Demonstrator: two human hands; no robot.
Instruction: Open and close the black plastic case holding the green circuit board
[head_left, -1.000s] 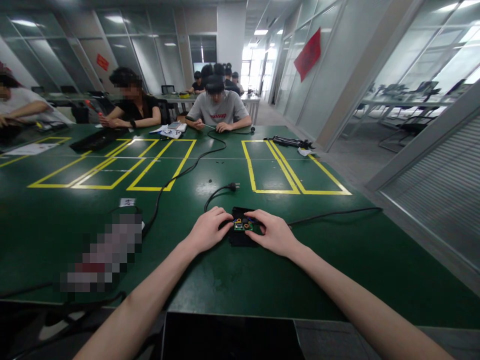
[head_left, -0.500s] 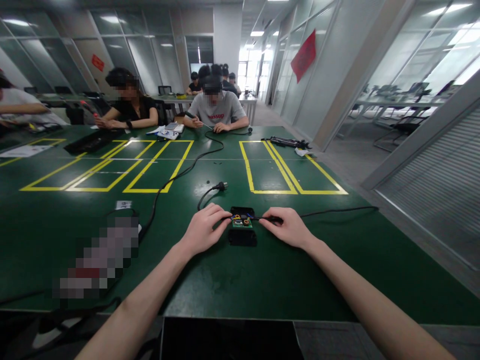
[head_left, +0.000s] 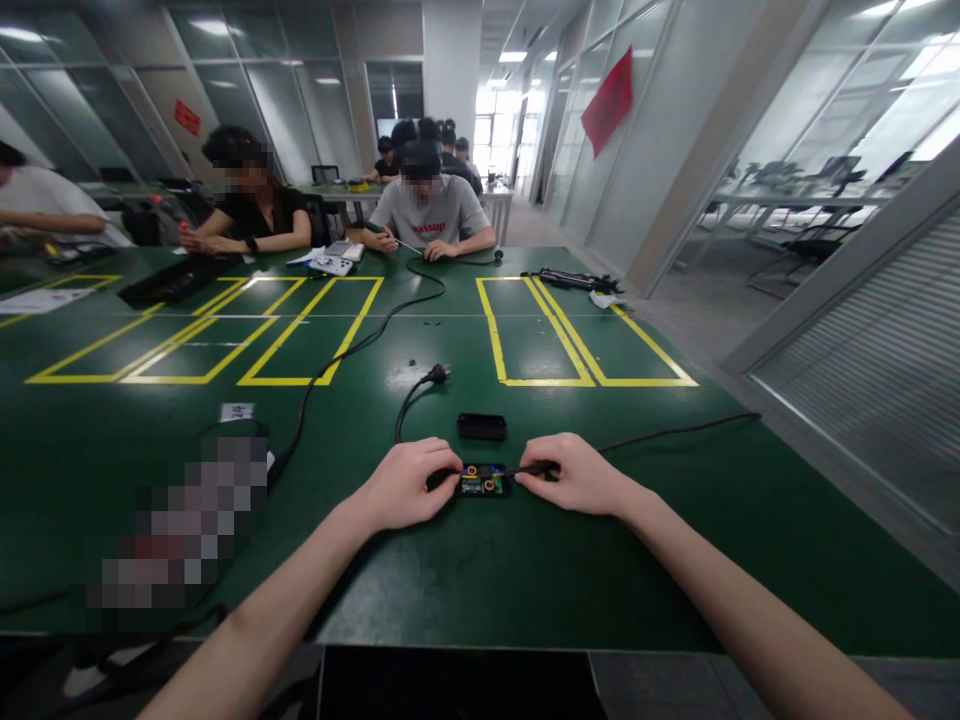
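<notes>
A small green circuit board (head_left: 480,484) with copper coils and blue and yellow wires lies at or in the near black case half (head_left: 504,490). My left hand (head_left: 416,482) pinches the black cable end at the board's left side. At the right side, my right hand (head_left: 574,474) is closed on the other black cable (head_left: 536,468), which runs off to the right. The second black case half (head_left: 482,427) rests hollow side up just beyond the board. Whether the board is fully seated in the near half I cannot tell.
A black power plug (head_left: 438,374) with its cord lies beyond my left hand. To the left are a blurred-out object (head_left: 199,510) and a long cable (head_left: 304,410). Yellow tape frames (head_left: 547,383) mark the green table (head_left: 600,590). Across it, people sit working; a folded black tripod (head_left: 574,281) lies far right.
Both hands have drawn nearer to me, carrying the circuit board from between the two case halves down onto the near one. The far half is now fully uncovered.
</notes>
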